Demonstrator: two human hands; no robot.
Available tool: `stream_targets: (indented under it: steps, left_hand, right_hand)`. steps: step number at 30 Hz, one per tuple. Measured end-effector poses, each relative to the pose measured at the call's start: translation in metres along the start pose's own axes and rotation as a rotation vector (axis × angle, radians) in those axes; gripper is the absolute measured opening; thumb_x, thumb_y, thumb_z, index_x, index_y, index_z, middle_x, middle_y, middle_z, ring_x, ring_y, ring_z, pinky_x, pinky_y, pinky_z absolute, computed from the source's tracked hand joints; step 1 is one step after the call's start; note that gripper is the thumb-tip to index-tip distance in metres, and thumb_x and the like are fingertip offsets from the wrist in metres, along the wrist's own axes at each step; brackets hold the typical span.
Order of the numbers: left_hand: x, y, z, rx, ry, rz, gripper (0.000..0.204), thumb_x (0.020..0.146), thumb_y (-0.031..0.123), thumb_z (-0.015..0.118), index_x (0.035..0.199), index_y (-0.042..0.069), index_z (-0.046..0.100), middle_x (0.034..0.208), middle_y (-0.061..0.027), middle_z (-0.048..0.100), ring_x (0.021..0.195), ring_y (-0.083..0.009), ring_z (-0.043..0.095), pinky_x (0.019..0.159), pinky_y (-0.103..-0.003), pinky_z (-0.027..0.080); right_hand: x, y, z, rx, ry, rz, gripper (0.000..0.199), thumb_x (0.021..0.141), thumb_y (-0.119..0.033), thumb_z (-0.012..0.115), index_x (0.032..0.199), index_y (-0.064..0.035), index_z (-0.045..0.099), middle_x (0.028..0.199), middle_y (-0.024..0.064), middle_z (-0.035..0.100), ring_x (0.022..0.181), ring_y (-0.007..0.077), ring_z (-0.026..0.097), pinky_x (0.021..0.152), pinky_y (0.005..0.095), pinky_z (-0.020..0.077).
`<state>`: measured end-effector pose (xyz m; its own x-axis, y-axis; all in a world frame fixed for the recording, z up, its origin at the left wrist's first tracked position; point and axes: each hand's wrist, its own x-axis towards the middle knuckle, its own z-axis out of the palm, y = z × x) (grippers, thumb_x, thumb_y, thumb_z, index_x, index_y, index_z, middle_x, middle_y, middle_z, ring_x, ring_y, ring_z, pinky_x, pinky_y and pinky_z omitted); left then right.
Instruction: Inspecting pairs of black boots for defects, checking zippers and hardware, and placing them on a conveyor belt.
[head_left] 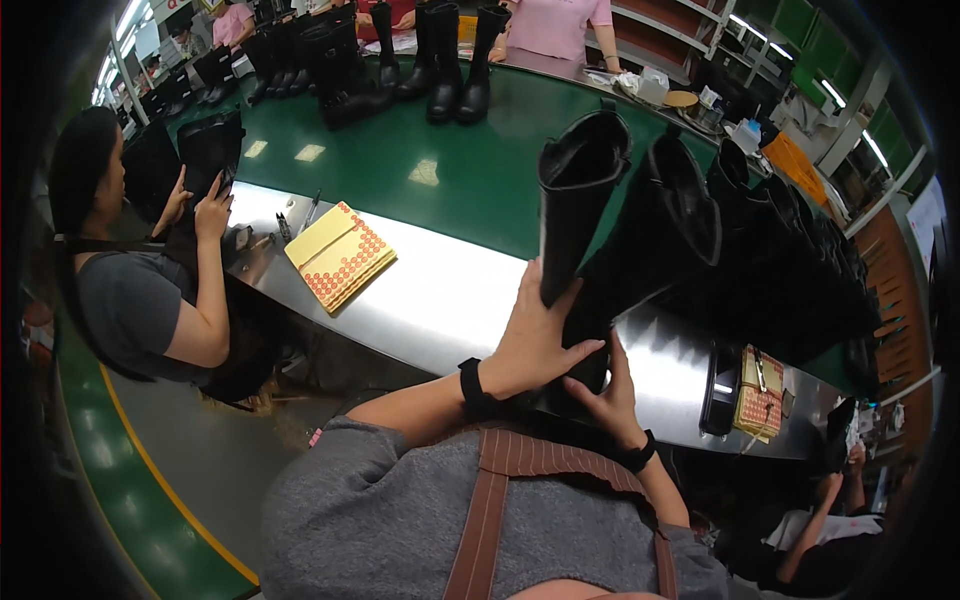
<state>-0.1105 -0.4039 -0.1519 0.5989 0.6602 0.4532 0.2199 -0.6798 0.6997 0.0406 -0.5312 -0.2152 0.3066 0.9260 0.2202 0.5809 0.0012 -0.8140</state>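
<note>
Head view. Just right of frame centre, the person's left hand (532, 345) is gripping a tall black boot (578, 215) low on its shaft — fingers (570, 352) spread and wrapping the leather, thumb lying up along the near side. The right hand (608, 392) is closing on the boot's lower part from beneath, fingers curling around it; how tightly it is clamping cannot be told, since the boot's base is hidden behind both hands. The boot is standing roughly upright, its open top tilting toward the upper right, over the near edge of the steel bench (450, 290).

Directly to its right, a row of black boots (770, 260) is leaning shaft against shaft, running off toward the right edge of the frame. The held boot is touching the nearest of these.

On the bench at centre left, a yellow dotted pad (340, 255) is lying flat, well apart from the hands. A second dotted pad (760, 400) is lying at lower right beside a dark tray (720, 395).

Beyond the bench, a green conveyor belt (430, 160) is carrying upright black boots (440, 70) at top centre.

At upper left, a co-worker in a grey shirt (130, 300) is holding up another black boot (205, 150) with both hands. Further people are standing along the top edge — details too small to tell.
</note>
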Motion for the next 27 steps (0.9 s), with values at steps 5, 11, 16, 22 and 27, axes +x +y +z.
stream_targets:
  steps: [5,11,16,22,27]
  left_hand:
    - [0.012,-0.009,-0.019,0.092,0.160,-0.021,0.062,0.068,0.040,0.081,0.111,0.000,0.062,0.122,-0.0233,0.046,0.114,-0.0395,0.045,0.096,-0.045,0.040]
    - [0.020,-0.019,-0.012,0.139,0.168,0.005,0.026,0.079,0.021,0.073,0.096,0.002,0.070,0.113,-0.0195,0.056,0.105,-0.0363,0.053,0.088,-0.041,0.045]
    - [0.080,-0.055,-0.032,-0.111,0.095,-0.181,0.023,0.086,0.018,0.065,0.100,0.001,0.068,0.104,-0.0192,0.062,0.094,-0.0364,0.060,0.081,-0.041,0.048]
    - [0.239,-0.150,-0.014,0.146,0.206,-0.139,0.037,0.084,0.032,0.064,0.093,-0.003,0.068,0.101,-0.0228,0.063,0.092,-0.0406,0.061,0.080,-0.045,0.048]
    - [0.393,-0.227,-0.001,0.356,0.394,-0.098,0.041,0.083,0.039,0.065,0.099,0.001,0.068,0.101,-0.0215,0.065,0.093,-0.0385,0.063,0.080,-0.044,0.049]
  right_hand:
    - [-0.010,-0.022,0.010,0.101,-0.196,-0.075,0.092,0.073,-0.025,0.080,0.145,-0.0009,0.028,0.146,0.0223,0.034,0.134,0.0340,0.037,0.107,0.0398,0.0370]
    - [-0.021,0.018,0.000,0.230,-0.013,0.025,0.055,0.078,-0.012,0.075,0.127,-0.0029,0.053,0.120,0.0167,0.058,0.110,0.0261,0.058,0.093,0.0338,0.0469]
    - [-0.032,0.025,-0.026,0.019,0.349,0.104,0.024,0.077,-0.006,0.073,0.099,-0.0012,0.065,0.088,0.0094,0.063,0.077,0.0206,0.060,0.076,0.0319,0.0466]
    - [-0.024,0.034,-0.028,-0.309,0.401,-0.025,0.007,0.076,-0.008,0.070,0.083,-0.0079,0.068,0.075,0.0044,0.064,0.069,0.0218,0.057,0.069,0.0332,0.0386]
    - [-0.032,0.047,-0.029,-0.362,0.409,-0.041,0.012,0.071,-0.007,0.073,0.082,-0.0096,0.070,0.067,0.0007,0.061,0.063,0.0193,0.056,0.067,0.0318,0.0390]
